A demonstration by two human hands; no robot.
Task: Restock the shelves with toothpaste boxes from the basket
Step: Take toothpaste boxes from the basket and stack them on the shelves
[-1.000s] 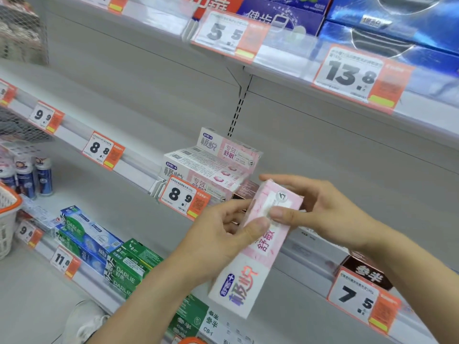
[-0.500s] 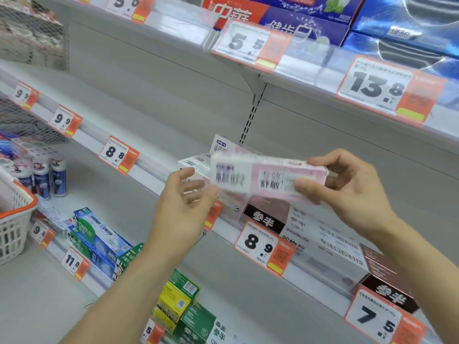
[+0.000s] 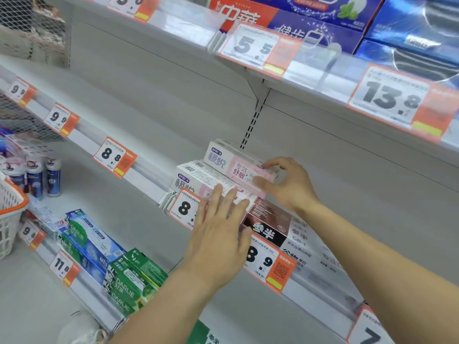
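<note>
While the right hand (image 3: 288,184) pinches a rectangular pink carton (image 3: 236,165), the left hand (image 3: 218,234) lies flat.

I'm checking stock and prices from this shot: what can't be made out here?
Head view:
- 8.x price tag: second digit hidden by the left hand.
- Bottom-right 7.x tag: cut off by the frame edge.
- Basket: mostly out of frame, contents unseen.
- Right hand: covers the top pink box end.

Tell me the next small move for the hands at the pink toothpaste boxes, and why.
Probably let go and reach back to the basket. The top pink box already lies on the stacked pink boxes; the right hand pinches its end, and the left hand lies flat against the stack's front.
</note>
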